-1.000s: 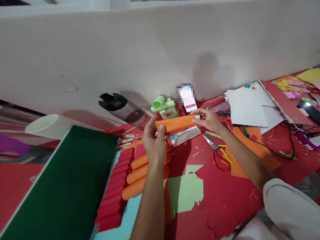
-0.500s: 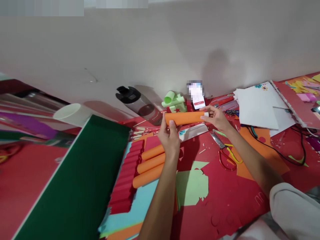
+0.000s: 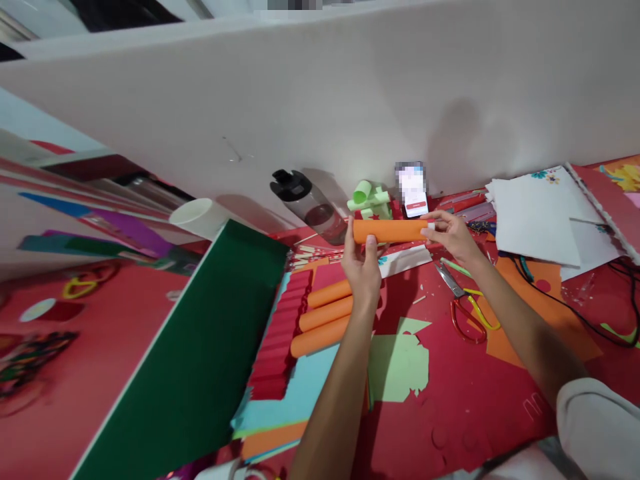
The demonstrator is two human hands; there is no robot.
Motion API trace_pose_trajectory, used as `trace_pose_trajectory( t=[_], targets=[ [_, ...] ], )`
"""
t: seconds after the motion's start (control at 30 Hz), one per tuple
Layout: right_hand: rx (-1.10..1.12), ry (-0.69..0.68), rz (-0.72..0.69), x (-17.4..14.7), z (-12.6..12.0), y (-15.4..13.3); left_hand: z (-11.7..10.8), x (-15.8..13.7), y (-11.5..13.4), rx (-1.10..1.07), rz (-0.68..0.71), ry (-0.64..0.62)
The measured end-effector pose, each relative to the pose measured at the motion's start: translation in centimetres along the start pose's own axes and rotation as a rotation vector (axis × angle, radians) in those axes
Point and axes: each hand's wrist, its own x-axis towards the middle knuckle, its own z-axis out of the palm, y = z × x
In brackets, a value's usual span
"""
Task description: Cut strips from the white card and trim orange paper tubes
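An orange paper tube (image 3: pixel 393 231) is held level above the red table between my two hands. My left hand (image 3: pixel 363 273) grips its left end, thumb on the near side. At the right end, my right hand (image 3: pixel 450 237) pinches a small white piece (image 3: pixel 431 227), perhaps tape, against the tube; I cannot tell its kind for certain. Below and left lie three similar orange rolls (image 3: pixel 325 314), beside a row of dark red pleated paper (image 3: pixel 280 340) on light blue sheets (image 3: pixel 313 377).
Scissors (image 3: pixel 463 297) with red and yellow handles lie right of my left forearm, near cut green paper (image 3: pixel 400 367). A bottle (image 3: pixel 315 210), green paper rolls (image 3: pixel 367 197) and a lit phone (image 3: pixel 413 190) stand by the wall. A dark green board (image 3: pixel 200 353) rises at left.
The view has swung left, so everything appears further right, and more of the table's left side shows. Both hands keep their hold on the orange tube.
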Motion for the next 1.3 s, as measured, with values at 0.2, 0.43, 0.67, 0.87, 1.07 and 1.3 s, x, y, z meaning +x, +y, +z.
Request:
trace_pose_trajectory(
  t=[0.2,0.43,0.67,0.87,1.07,1.3],
  targets=[
    [-0.027,-0.034,-0.001,-0.1,-0.4,-0.2,0.0,0.0,0.1,0.017,-0.028,0.010],
    [-0.035,-0.060,0.005,-0.2,-0.4,-0.3,-0.3,0.0,-0.1,0.043,-0.022,0.038],
    [-0.028,-0.031,0.002,-0.3,-0.1,-0.4,0.0,-0.1,0.0,0.028,0.017,0.089],
    [-0.045,-0.028,0.008,-0.4,-0.5,-0.8,0.0,-0.1,0.9,0.034,0.035,0.179],
    [-0.043,-0.069,0.010,-0.3,-0.6,-0.7,-0.6,0.4,0.3,0.044,0.025,0.224],
    [-0.104,-0.094,-0.020,-0.6,-0.2,-1.2,-0.8,0.7,0.0,-0.025,-0.036,0.261]
  ],
)
